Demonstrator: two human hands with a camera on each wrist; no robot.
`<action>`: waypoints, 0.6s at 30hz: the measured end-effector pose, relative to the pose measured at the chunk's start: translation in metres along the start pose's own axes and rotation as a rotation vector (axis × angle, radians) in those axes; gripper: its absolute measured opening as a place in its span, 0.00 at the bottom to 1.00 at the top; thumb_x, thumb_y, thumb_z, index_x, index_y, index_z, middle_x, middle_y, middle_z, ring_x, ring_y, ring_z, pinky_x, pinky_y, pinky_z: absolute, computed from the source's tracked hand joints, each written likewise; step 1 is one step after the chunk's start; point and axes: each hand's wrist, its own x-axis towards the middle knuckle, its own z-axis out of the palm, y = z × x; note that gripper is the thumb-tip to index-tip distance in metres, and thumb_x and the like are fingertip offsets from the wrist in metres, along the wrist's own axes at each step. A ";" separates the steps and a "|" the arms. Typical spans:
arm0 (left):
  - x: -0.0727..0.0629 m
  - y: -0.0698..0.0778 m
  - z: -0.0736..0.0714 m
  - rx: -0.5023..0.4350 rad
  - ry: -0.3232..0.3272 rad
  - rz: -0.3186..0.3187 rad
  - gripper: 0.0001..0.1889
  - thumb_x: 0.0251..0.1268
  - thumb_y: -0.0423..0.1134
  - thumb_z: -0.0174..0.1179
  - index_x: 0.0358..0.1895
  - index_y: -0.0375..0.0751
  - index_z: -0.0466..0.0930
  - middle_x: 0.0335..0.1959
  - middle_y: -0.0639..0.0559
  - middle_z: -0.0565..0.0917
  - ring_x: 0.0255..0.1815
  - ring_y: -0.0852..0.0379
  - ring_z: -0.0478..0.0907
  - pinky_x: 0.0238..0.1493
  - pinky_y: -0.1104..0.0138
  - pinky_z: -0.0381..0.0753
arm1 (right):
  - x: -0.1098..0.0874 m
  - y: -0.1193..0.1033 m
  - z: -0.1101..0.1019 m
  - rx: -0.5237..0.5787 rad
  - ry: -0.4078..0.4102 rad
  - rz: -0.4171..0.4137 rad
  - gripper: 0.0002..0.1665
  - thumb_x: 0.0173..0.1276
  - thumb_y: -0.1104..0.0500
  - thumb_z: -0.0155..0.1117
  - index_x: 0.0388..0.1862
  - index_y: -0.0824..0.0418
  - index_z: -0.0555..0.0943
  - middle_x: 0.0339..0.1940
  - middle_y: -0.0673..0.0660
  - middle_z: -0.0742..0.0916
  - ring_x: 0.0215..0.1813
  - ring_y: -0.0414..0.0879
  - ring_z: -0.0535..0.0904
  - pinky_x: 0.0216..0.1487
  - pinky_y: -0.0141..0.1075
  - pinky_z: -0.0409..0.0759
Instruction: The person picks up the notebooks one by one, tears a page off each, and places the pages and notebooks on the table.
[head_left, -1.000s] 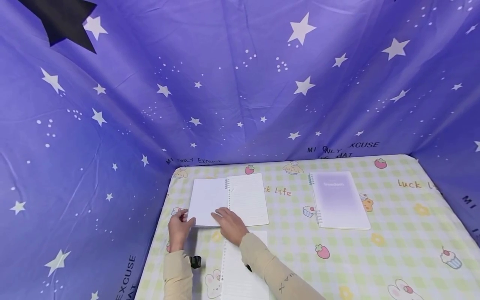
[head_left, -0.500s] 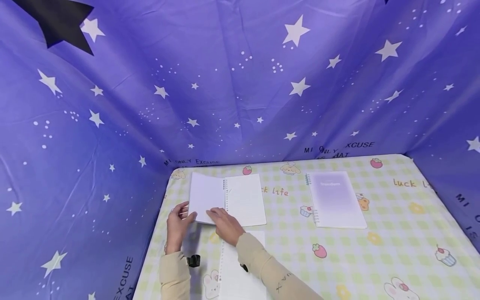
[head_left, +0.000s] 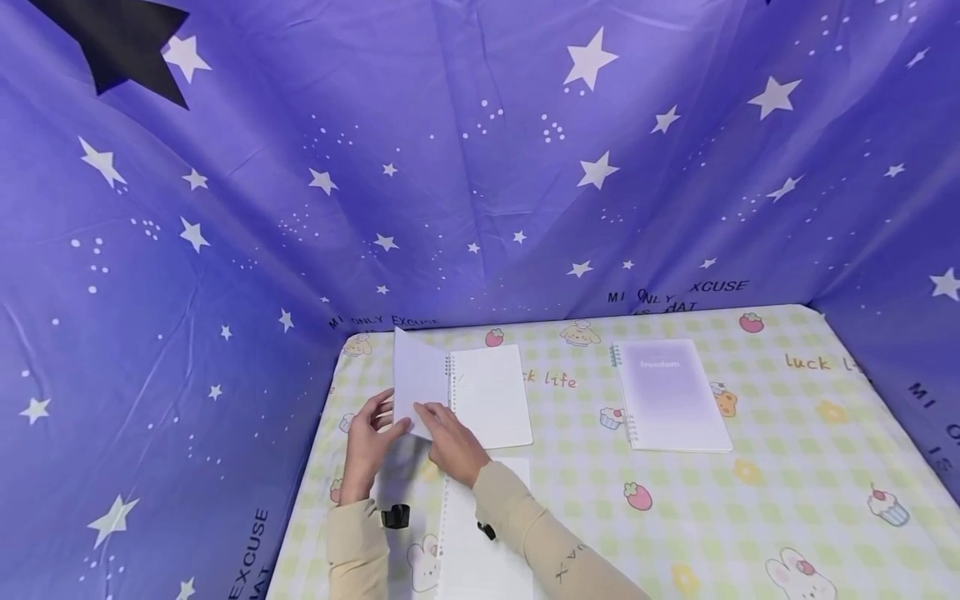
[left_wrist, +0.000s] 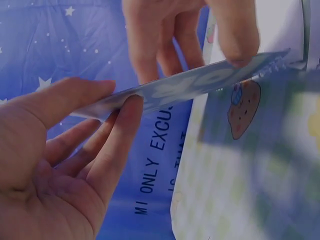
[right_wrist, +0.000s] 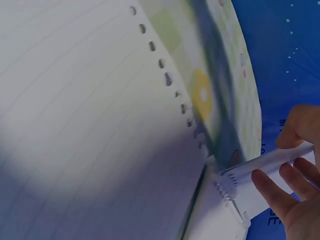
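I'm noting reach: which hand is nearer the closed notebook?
Right. The right hand is to the left of the closed notebook, at the tilted cover; the left hand is farther left, at that cover's outer edge. Neither touches the notebook.

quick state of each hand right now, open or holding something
Left hand: closed, pinching the raised cover of the open notebook.
Right hand: closed, holding that cover's lower edge.
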 end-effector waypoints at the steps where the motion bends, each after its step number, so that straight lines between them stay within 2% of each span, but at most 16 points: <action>1: 0.000 0.001 0.001 -0.002 -0.008 0.005 0.32 0.56 0.24 0.68 0.67 0.32 0.71 0.55 0.31 0.80 0.48 0.47 0.83 0.41 0.78 0.82 | 0.001 -0.001 -0.001 0.007 0.001 0.003 0.46 0.58 0.72 0.62 0.77 0.61 0.62 0.67 0.58 0.74 0.68 0.50 0.71 0.61 0.37 0.79; 6: -0.001 0.004 0.008 -0.035 -0.054 0.031 0.34 0.57 0.25 0.69 0.69 0.35 0.70 0.58 0.34 0.79 0.56 0.39 0.80 0.50 0.73 0.81 | 0.002 -0.003 -0.005 0.039 0.044 0.006 0.47 0.57 0.73 0.61 0.77 0.61 0.60 0.67 0.59 0.74 0.67 0.50 0.72 0.59 0.37 0.80; 11: -0.002 0.004 0.014 -0.054 -0.087 0.051 0.34 0.58 0.26 0.68 0.70 0.38 0.70 0.61 0.35 0.78 0.60 0.39 0.77 0.62 0.56 0.78 | 0.001 -0.005 -0.007 0.066 0.088 0.003 0.49 0.56 0.73 0.61 0.78 0.63 0.58 0.67 0.60 0.73 0.67 0.51 0.72 0.61 0.38 0.79; 14: -0.003 0.004 0.018 -0.046 -0.102 0.065 0.34 0.60 0.26 0.67 0.71 0.39 0.69 0.62 0.36 0.77 0.61 0.39 0.76 0.64 0.50 0.76 | 0.001 -0.006 -0.009 0.064 0.114 0.006 0.50 0.55 0.73 0.61 0.78 0.63 0.57 0.68 0.61 0.72 0.68 0.51 0.72 0.61 0.38 0.79; 18: -0.004 0.003 0.024 -0.047 -0.108 0.090 0.34 0.59 0.25 0.66 0.71 0.38 0.68 0.63 0.35 0.77 0.62 0.38 0.76 0.64 0.49 0.76 | 0.000 -0.006 -0.011 0.068 0.146 0.009 0.52 0.53 0.73 0.62 0.79 0.63 0.56 0.68 0.61 0.72 0.67 0.51 0.73 0.60 0.38 0.80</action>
